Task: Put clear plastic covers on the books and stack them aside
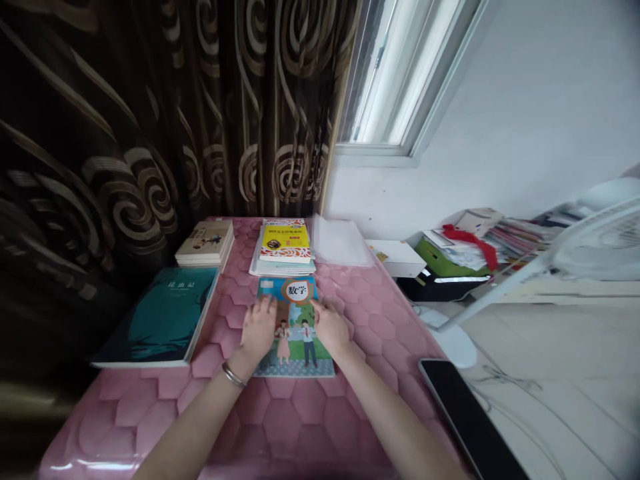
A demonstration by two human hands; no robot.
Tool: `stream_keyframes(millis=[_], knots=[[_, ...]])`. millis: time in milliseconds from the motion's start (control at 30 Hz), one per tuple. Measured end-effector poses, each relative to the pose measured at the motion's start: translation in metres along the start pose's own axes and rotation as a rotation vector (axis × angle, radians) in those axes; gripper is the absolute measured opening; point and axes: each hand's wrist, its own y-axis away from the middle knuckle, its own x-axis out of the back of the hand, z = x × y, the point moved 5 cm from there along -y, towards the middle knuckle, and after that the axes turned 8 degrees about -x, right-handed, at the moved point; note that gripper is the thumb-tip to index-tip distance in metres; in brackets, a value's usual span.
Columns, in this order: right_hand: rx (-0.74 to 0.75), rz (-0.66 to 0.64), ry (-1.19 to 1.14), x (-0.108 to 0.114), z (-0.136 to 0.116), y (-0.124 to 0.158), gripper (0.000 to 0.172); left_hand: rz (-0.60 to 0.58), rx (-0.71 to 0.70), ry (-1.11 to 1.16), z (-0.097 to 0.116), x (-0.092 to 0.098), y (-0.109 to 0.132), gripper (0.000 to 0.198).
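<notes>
Here's the left hand (259,327) loosely spread, the right hand (331,328) opposite, whether gripping I can't tell, both at the blue book (295,333) flat on the pink tabletop (315,410), where light, even pressure should keep it square.

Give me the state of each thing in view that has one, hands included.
math book: closed, flat, cover up
left hand: resting on the math book
right hand: touching its right side
teal book: closed, flat
yellow book: closed, atop a pile
small books: closed, stacked
white sheets: lying flat
dark curtain: hanging in folds
white fan: standing; running or not, cannot tell
black flat item: nothing lit
</notes>
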Motion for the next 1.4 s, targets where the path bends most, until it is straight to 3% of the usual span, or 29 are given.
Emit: stream_keyframes(millis=[67,133,300,467,533,633,767,867,1067,1300,1400], knots=[[0.009,-0.008,0.004,0.001,0.001,-0.001,0.045,-0.018,-0.233,0.063,0.013,-0.008,0.004,0.045],[0.022,-0.014,0.011,0.001,0.001,-0.001,0.045,-0.027,-0.324,0.1,0.013,-0.017,0.007,0.046],[0.041,0.009,0.029,-0.002,0.004,-0.002,0.045,-0.021,-0.329,0.095,-0.005,-0.03,0.01,0.053],[0.07,0.088,0.072,0.001,0.004,0.001,0.043,0.004,-0.332,0.104,-0.004,-0.03,0.01,0.053],[0.152,0.175,0.09,0.003,-0.006,0.013,0.04,-0.008,-0.326,0.11,-0.003,-0.029,0.01,0.053],[0.393,0.262,0.049,-0.003,-0.032,0.05,0.039,-0.036,-0.332,0.115,-0.002,-0.029,0.011,0.054],[0.637,0.185,-0.008,-0.032,-0.051,0.099,0.057,-0.089,-0.35,0.113,-0.003,-0.03,0.011,0.055],[0.65,0.165,0.019,-0.042,-0.033,0.107,0.062,-0.084,-0.342,0.096,-0.005,-0.029,0.009,0.054],[0.571,0.068,0.085,-0.033,0.027,0.089,0.056,-0.012,-0.346,0.039,-0.02,-0.02,0.018,0.054],[0.571,0.03,-0.052,-0.03,0.042,0.083,0.051,0.012,-0.309,0.013,-0.041,0.0,0.05,0.043],[0.552,0.052,-0.228,-0.021,0.058,0.077,0.045,-0.028,-0.434,0.133,-0.032,0.014,0.074,0.04]])
